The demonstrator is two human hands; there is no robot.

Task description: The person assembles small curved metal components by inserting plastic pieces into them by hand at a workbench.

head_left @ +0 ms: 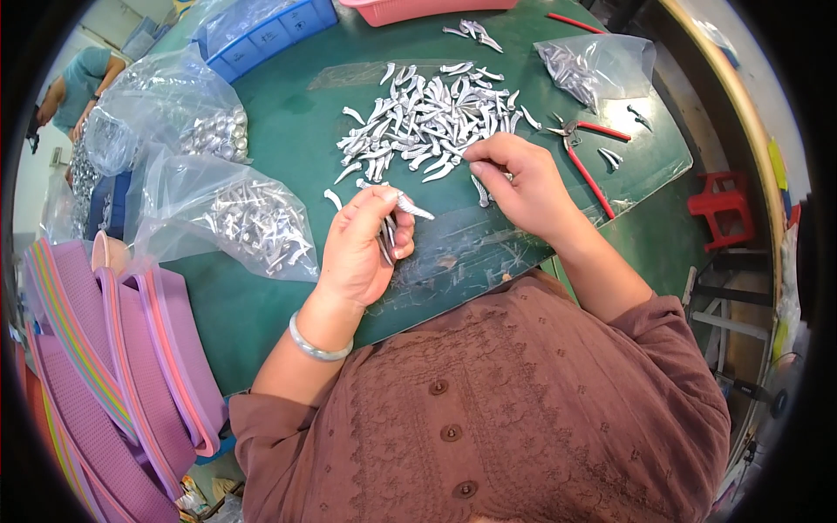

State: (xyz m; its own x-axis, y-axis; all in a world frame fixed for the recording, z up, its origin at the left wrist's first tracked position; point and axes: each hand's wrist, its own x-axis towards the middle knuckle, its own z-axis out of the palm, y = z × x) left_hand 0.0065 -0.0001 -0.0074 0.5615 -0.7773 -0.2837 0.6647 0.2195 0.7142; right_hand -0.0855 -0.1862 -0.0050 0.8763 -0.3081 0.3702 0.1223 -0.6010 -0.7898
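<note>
Both hands (436,209) grip silver metal pieces (397,228); clear bags (235,222) hold more.

A person's left hand (362,248) grips a small bundle of curved silver metal pieces (394,225), one piece jutting out past the thumb, while the right hand (514,187) pinches at the near edge of a loose pile of the same parts (427,122) on a green table (288,113). Red-handled pliers (586,152) lie just right of the right hand. Clear plastic bags of metal parts (248,222) sit left of the left hand, and another bag (588,70) rests beyond the pliers. A silver bangle (316,344) circles the left wrist.
</note>
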